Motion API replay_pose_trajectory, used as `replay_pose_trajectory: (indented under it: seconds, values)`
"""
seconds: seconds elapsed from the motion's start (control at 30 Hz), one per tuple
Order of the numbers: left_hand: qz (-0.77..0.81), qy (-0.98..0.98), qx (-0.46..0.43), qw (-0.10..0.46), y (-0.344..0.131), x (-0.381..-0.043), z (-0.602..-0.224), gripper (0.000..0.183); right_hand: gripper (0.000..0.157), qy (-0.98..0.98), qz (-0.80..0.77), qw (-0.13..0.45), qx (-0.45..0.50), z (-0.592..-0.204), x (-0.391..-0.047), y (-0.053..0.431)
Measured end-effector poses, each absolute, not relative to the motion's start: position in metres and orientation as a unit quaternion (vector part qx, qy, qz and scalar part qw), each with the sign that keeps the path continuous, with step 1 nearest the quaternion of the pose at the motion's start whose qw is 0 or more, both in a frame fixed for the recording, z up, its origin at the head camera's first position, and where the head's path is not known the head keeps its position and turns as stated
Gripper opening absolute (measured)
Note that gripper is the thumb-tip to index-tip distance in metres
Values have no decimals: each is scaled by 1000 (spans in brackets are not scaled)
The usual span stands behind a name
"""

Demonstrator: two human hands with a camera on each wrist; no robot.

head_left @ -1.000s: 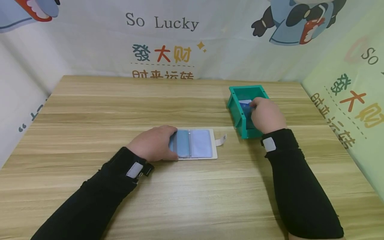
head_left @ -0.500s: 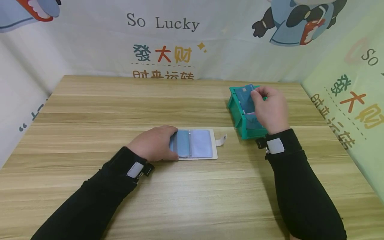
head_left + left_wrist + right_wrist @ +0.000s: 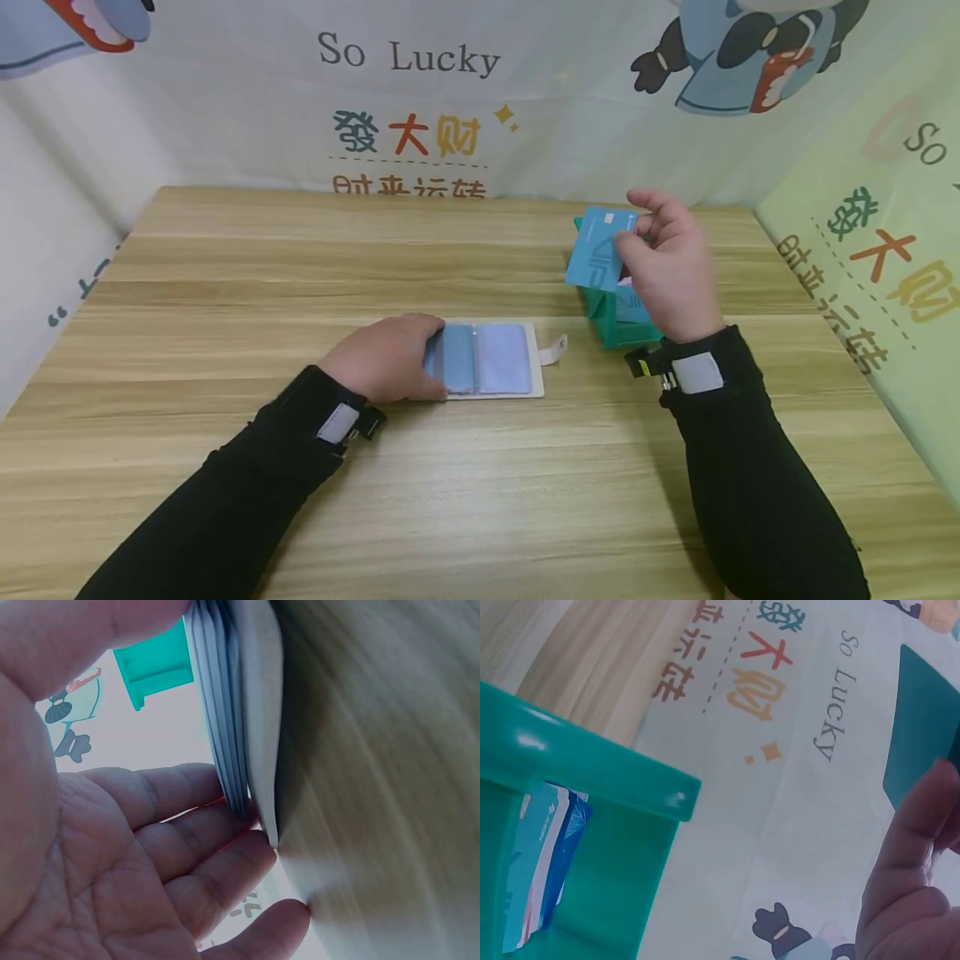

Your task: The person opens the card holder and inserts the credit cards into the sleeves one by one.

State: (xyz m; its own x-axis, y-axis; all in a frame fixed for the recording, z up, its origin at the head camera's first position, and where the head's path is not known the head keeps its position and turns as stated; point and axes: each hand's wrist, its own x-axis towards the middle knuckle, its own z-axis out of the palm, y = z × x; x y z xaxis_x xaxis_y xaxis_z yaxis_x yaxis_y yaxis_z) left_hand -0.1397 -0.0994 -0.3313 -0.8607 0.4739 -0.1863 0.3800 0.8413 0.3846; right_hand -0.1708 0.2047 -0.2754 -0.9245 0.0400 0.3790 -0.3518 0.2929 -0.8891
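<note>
A small card holder [image 3: 504,358] with clear plastic sleeves lies spread open on the wooden table, its white snap strap [image 3: 553,351] pointing right. My left hand [image 3: 386,358] grips its left end, thumb at the near edge and fingers at the far edge. In the left wrist view the stacked sleeves [image 3: 214,697] stand between thumb and fingers. My right hand [image 3: 667,267] pinches a light blue bank card [image 3: 600,250] above the green bin [image 3: 622,337]. In the right wrist view the card's plain side [image 3: 919,724] shows beside the thumb.
Several more cards [image 3: 540,870] lean together inside the green bin, seen in the right wrist view. The wooden table [image 3: 480,500] ends at a printed cloth backdrop [image 3: 555,158] behind, with cloth on both sides too.
The right hand has pulled the blue card up out of the bin and tilted it toward the head camera. The left hand and the card holder stay put.
</note>
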Motion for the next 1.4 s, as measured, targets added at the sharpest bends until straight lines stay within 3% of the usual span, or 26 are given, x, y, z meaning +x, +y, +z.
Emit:
replay_pose_trajectory:
  seconds: [0.23,0.47,0.67,0.83,1.13,1.4]
  values:
    - [172,949,225,142,-100,-139,-331,85,55,-816,563,100,84,-287,-171,191]
    - [167,949,228,142,-100,-140,-331,84,32,-819,567,38,74,-303,-169,177]
    - [167,948,227,145,-99,-141,-330,84,43,-844,533,2,68,-309,-170,170]
    - [168,949,225,146,-99,-141,-330,85,43,-867,494,-38,54,-310,-169,166]
    - [165,950,222,146,-99,-141,-332,85,47,-856,507,-71,67,-316,-166,161]
    - [164,949,222,149,-99,-141,-332,86,33,-843,531,-64,54,-322,-167,152]
